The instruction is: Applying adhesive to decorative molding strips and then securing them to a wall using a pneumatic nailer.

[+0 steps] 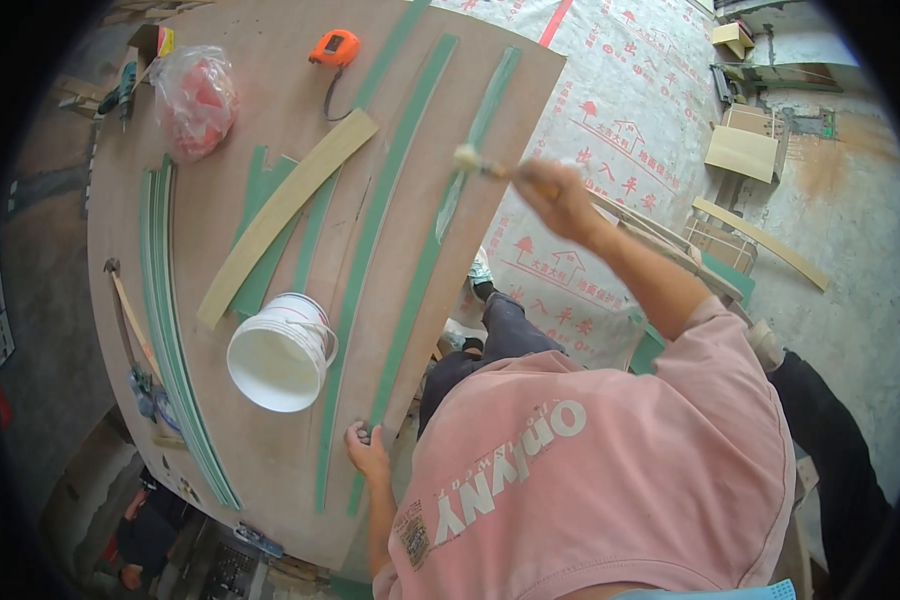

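In my right hand is a paintbrush with pale bristles, its grip wrapped by my fingers. The brush is over the right side of the board, beside a long green strip. A whitish, wet-looking smear marks that strip's upper part. My left hand is closed at the strip's near end, with its fingertips partly hidden. A second long green strip lies to the left. Near it is a white bucket with a handle, its pale inside showing.
The brown board also carries a curved tan strip across green pieces, stacked green strips, an orange tape measure, a plastic bag with red contents and a hammer. Printed sheeting covers floor at right; another person is lower left.
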The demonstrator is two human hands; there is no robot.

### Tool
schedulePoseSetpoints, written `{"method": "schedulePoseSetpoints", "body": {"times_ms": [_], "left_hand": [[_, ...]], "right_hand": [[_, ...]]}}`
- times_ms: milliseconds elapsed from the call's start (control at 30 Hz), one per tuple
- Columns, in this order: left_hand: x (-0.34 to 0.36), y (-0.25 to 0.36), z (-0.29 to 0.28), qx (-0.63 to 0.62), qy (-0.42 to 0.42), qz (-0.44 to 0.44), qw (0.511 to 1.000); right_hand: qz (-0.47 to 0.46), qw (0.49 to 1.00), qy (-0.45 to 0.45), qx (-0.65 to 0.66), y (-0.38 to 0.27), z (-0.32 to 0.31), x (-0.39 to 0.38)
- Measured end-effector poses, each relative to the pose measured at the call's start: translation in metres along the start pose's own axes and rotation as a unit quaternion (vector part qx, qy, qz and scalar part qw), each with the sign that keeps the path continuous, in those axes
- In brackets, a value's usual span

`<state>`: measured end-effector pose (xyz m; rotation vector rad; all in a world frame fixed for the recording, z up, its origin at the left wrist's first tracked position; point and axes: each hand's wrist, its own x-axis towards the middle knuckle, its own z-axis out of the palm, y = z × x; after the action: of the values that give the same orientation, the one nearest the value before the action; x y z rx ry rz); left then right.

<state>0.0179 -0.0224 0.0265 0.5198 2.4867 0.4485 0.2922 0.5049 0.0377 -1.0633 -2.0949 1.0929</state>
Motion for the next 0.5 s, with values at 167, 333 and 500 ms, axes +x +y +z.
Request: {"method": "schedulePoseSetpoints", "body": {"times_ms": [167,333,500], "left_hand": [[0.004,-0.006,0.002,-0.028,0.006,-0.024,0.999],[0.006,0.009,-0.003,-0.011,-0.001,-0.035,0.999],[0.006,0.006,-0.003,-0.04,-0.009,-0.065,0.997]], "right_hand": [[0.068,0.993,0.002,0.101,-0.016,0.014,-0.009],[0.081,0.975,0.17,0.114,0.026,0.001,0.046],[0.074,0.988,0.134,0.028,0.004,0.038,-0.029]]}}
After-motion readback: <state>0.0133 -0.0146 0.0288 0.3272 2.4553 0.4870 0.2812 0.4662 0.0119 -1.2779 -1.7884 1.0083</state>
